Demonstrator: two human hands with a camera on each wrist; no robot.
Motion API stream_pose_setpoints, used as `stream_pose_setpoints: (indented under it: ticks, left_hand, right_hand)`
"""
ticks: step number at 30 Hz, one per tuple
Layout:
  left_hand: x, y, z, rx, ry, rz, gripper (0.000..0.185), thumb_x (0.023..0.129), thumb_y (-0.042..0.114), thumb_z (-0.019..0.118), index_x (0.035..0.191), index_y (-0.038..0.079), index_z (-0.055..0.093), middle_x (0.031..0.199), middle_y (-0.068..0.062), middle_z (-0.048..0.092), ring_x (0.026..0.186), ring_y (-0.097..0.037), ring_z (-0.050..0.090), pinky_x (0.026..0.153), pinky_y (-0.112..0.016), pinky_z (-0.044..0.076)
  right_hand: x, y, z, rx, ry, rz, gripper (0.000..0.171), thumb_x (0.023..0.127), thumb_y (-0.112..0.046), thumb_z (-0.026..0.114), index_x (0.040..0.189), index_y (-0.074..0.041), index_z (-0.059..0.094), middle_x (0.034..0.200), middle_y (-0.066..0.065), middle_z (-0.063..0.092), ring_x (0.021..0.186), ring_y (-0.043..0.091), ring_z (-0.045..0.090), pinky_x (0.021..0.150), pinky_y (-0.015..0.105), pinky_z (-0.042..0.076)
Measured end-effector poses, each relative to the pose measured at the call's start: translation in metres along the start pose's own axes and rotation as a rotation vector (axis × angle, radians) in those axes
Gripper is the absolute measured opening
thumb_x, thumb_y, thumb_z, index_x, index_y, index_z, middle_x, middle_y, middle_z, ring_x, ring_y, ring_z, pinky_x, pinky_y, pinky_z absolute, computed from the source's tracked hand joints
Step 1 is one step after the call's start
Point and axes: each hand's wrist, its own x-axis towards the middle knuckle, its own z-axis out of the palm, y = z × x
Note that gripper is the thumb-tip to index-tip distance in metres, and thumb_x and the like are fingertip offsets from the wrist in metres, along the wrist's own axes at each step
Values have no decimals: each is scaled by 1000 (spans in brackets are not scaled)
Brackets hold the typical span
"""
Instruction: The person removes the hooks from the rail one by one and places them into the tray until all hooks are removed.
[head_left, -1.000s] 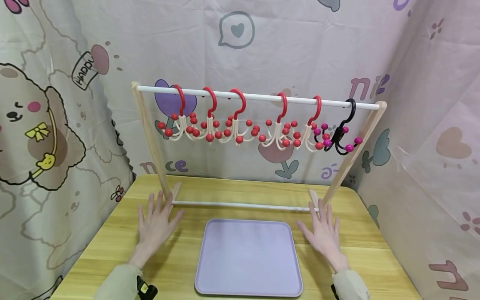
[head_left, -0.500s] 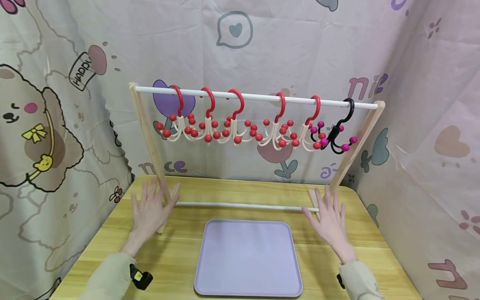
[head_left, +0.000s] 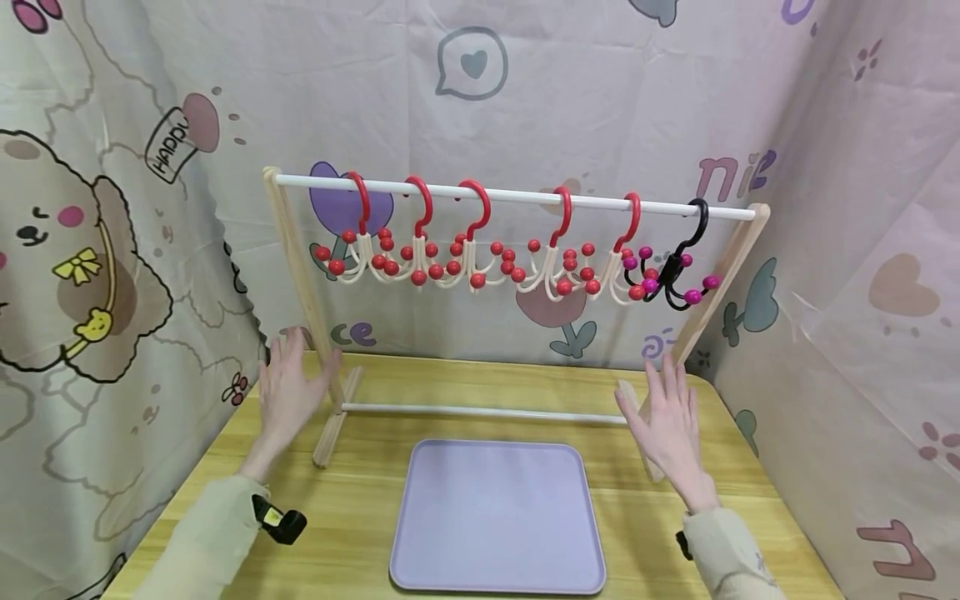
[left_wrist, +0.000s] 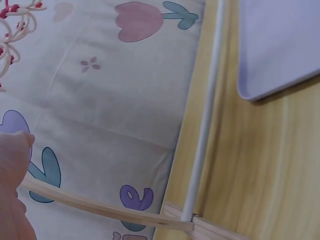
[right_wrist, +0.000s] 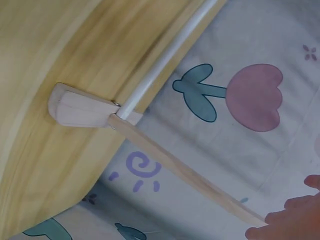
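A small wooden rack point(head_left: 300, 275) stands at the back of the table, with a white top rod point(head_left: 517, 196) and a white lower rod point(head_left: 480, 411). Several cream hooks with red tops and red beads point(head_left: 465, 258) hang on it, and one black hook with magenta beads point(head_left: 678, 267) hangs at the right end. My left hand point(head_left: 288, 392) is raised with straight fingers beside the left leg point(left_wrist: 100, 210). My right hand point(head_left: 667, 412), also flat-fingered, is at the right leg point(right_wrist: 185, 172); its fingertips point(right_wrist: 295, 220) lie against or very near the wood. Neither hand holds anything.
A lavender tray point(head_left: 497, 515) lies flat on the light wooden table point(head_left: 750, 500) in front of the rack, between my forearms. Printed cartoon cloth point(head_left: 90, 250) walls the table on the left, back and right.
Both hands have lifted off the table and moved up and back, from flat beside the tray to the rack's two legs. The hooks hang as before.
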Motion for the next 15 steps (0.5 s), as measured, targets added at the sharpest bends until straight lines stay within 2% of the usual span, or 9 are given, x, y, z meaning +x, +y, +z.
stream_pose_setpoints:
  ticks: [5,7,11,15]
  left_hand:
    - [8,3,-6,-168,28,-77,84,97,44,60,159,4,21,162,-34,21,147,-58,20,115,-73,18]
    - [11,4,-7,-225,46,-102,83,96,42,62,159,4,23,160,-32,29,147,-55,26,115,-70,23]
    - [17,8,-9,-326,105,-106,75,95,32,67,155,1,34,149,-26,50,147,-43,37,120,-58,26]
    - [25,12,-11,-403,159,-112,68,93,25,70,150,1,42,152,-20,49,145,-36,42,122,-47,30]
  right_hand:
    - [5,-3,-3,26,79,-14,72,97,-42,57,154,-4,35,168,22,16,153,49,14,117,71,13]
    - [6,-5,-4,39,122,-30,70,95,-38,60,152,-3,38,166,24,21,151,51,19,116,71,16]
    - [11,-7,-6,74,220,-63,66,91,-30,65,147,0,45,159,29,33,143,54,32,113,69,24]
    - [16,-8,-9,124,310,-73,61,88,-25,67,140,2,51,151,30,43,135,54,41,110,67,30]
